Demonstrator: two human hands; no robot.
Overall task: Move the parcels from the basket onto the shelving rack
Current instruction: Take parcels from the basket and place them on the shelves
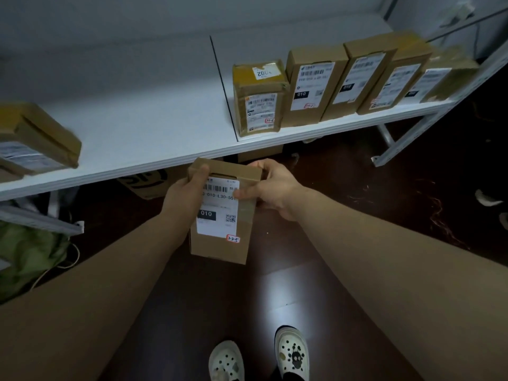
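Observation:
I hold a brown cardboard parcel (220, 237) with a white shipping label marked 010 and a small red-edged sticker, just below the front edge of the white shelf (154, 127). My left hand (184, 196) grips its upper left side, fingers curled over the top edge. My right hand (270, 185) grips the upper right side, thumb pressed on the label. Several labelled parcels (313, 83) stand in a row on the right half of the shelf. Another parcel (38, 138) lies at the shelf's left end. The basket is out of view.
A thin black seam (224, 86) splits the shelf board. The rack's white leg and brace (395, 141) stand at right. Cardboard boxes (148, 182) sit under the shelf. A green bag (30, 259) lies at left. My feet (258, 358) stand on the dark floor.

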